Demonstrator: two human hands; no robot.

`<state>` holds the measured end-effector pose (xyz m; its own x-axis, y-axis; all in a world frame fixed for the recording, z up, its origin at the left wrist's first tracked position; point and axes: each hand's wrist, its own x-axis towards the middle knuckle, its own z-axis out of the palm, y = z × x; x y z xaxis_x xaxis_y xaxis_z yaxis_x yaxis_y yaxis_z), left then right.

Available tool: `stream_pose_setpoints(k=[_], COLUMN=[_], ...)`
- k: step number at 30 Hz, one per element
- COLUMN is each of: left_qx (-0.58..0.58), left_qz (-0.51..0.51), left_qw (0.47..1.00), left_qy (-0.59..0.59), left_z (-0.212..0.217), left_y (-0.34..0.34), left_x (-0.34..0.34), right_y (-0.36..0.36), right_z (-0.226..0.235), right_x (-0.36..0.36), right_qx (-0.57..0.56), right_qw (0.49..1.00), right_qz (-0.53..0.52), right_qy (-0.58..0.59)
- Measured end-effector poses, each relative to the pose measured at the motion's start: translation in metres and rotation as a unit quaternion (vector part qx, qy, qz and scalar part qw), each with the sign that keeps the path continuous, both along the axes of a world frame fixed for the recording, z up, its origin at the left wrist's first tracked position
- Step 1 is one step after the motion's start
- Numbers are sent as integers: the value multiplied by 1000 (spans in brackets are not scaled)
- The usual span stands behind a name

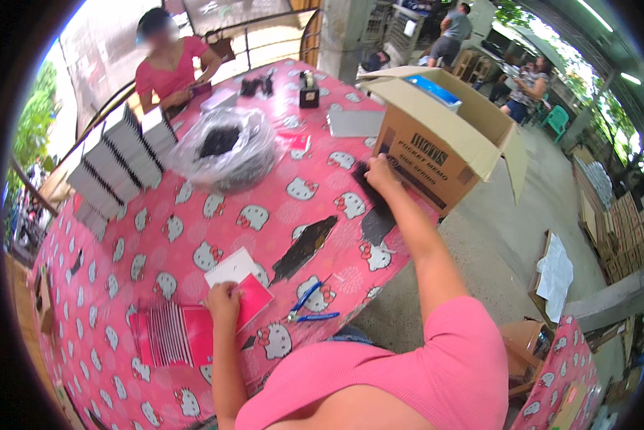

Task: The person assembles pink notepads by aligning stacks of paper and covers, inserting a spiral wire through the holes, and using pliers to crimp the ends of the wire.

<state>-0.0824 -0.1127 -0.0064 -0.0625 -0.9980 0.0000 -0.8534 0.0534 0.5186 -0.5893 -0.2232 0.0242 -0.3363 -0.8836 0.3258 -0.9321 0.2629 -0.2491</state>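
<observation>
My left hand point(223, 299) is closed on a small notepad point(253, 297) with a pink cover, and a white spiral-holed page point(230, 266) lies just beyond it. Beside that hand rests a fanned row of pink-covered notepads point(165, 335). Stretched out to the far right, my right hand point(381, 172) is closed at a heap of black spiral coils point(367, 188) against the carton; its fingertips are partly hidden. Blue-handled cutting pliers point(309, 307) lie open on the table in front of me.
An open brown carton point(436, 147) stands at the right table edge. Stacks of spiral-bound pads point(114, 159) and a clear plastic bag of black coils point(225, 154) occupy the far left. Beyond are a tape dispenser point(309, 93), a grey board point(355, 123) and a co-worker point(175, 68).
</observation>
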Motion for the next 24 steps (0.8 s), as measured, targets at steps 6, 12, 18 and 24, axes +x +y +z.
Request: stream_pose_setpoints(k=[6, 12, 18, 24], left_qx=[-18, 39, -108, -170], left_qz=[-34, -1, -69, -44], left_qw=[996, 984, 974, 983], left_qy=[86, 174, 184, 51], left_z=[0, 17, 49, 69], left_y=[-13, -9, 25, 51], left_x=[0, -10, -6, -26], right_y=[15, 35, 89, 125], right_z=[30, 27, 38, 26], right_x=[37, 88, 187, 258], right_qx=[13, -36, -12, 1], right_qw=[999, 975, 917, 835], right_qz=[33, 216, 322, 387], right_qy=[-10, -32, -234, -392])
